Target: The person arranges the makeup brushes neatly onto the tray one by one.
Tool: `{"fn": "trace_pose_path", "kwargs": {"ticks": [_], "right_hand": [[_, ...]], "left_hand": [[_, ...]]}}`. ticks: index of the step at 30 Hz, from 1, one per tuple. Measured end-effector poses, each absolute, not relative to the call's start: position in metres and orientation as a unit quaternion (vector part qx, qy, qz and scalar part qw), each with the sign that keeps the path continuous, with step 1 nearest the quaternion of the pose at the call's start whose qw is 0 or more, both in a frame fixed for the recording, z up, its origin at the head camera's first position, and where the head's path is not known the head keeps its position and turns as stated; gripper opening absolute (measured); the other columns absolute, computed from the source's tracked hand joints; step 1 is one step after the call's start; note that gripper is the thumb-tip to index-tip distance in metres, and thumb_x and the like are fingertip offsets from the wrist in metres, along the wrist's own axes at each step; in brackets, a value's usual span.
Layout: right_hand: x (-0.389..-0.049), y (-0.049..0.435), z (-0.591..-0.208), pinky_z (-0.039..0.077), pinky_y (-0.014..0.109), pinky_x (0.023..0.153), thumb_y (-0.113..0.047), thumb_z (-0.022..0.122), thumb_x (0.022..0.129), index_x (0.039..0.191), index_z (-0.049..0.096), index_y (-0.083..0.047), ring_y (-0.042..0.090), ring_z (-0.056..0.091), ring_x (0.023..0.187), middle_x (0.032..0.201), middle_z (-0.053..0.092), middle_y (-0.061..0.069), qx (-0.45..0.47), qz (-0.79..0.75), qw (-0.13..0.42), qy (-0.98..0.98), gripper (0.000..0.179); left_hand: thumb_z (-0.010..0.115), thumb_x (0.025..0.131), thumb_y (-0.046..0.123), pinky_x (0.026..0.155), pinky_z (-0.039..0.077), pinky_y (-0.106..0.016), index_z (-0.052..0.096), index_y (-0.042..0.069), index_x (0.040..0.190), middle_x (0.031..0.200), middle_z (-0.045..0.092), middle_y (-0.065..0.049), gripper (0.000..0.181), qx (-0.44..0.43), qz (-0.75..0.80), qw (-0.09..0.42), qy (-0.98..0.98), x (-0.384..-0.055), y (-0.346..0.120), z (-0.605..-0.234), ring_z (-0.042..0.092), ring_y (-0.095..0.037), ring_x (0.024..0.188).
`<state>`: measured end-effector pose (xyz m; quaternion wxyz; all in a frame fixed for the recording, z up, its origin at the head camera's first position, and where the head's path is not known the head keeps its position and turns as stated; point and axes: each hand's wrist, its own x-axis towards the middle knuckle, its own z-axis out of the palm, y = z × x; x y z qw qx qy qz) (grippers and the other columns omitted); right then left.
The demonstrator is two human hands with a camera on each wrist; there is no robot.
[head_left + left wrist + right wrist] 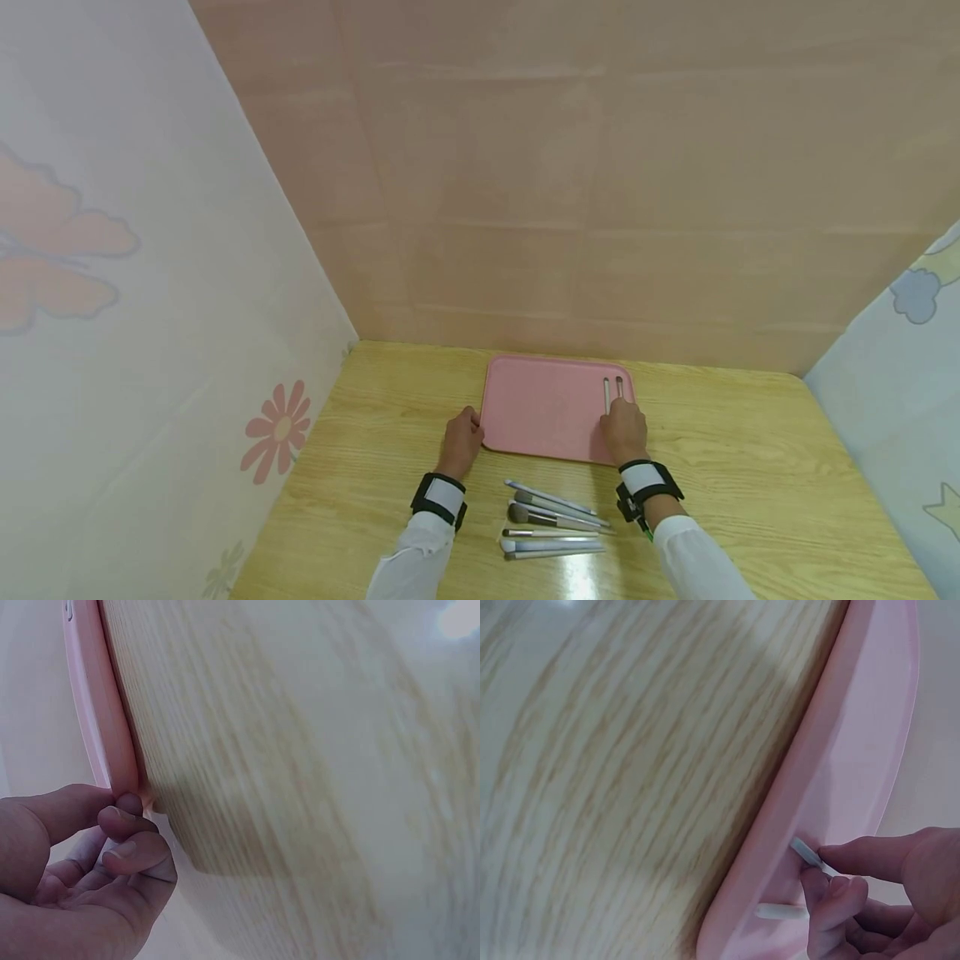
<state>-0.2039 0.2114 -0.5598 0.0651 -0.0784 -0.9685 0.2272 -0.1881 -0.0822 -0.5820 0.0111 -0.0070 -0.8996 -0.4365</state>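
Brush (607,397): inside the tray (543,408), towards its right end, bristles away from the person. Right hand (625,432) pinches the handle near its end between thumb and finger; whether the brush bears fully on the tray floor, I cannot tell. Second brush (619,385): just to the right, roughly parallel, near the rim. Left hand (459,442) pinches the tray's near left corner. On the table (405,400), nearer the person, other brushes (555,522) lie overlapping, bristles leftward. Recommendation: lower the handle flat, release without dragging, keep the pair aligned, hold the corner steady.
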Motion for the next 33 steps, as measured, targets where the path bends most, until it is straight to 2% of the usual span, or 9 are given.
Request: {"fn": "trace_pose_path", "kwargs": {"ticks": [17,27,33], "right_hand": [[-0.2042,0.2106,-0.5586,0.041,0.034,0.047,-0.001,0.063,0.087,0.071,0.057,0.006,0.022,0.053,0.052,0.060,0.057,0.013,-0.079,0.221,0.045,-0.971,0.019],[-0.2034,0.2111,-0.5648,0.044,0.038,0.046,0.002,0.061,0.085,0.070,0.057,0.006,0.024,0.058,0.053,0.061,0.060,0.017,-0.052,0.191,0.076,-0.977,0.016],[-0.2003,0.2104,-0.5592,0.045,0.040,0.048,-0.002,0.066,0.086,0.069,0.058,0.007,0.026,0.059,0.055,0.062,0.061,0.019,-0.028,0.189,0.100,-0.976,0.021]], "left_hand": [[0.061,0.090,-0.004,0.054,0.041,-0.024,0.057,0.000,0.088,0.074,0.061,-0.008,0.006,-0.009,-0.445,0.010,-0.895,-0.1883,-0.0828,-0.5831,0.051,-0.013,0.063],[0.060,0.089,-0.005,0.054,0.040,-0.024,0.056,-0.001,0.089,0.074,0.060,-0.008,0.006,-0.002,-0.440,0.007,-0.898,-0.1884,-0.0813,-0.5811,0.050,-0.013,0.063],[0.060,0.090,-0.005,0.053,0.040,-0.024,0.056,-0.001,0.089,0.074,0.060,-0.008,0.006,-0.003,-0.442,0.007,-0.897,-0.1882,-0.0818,-0.5806,0.050,-0.013,0.063]]}}
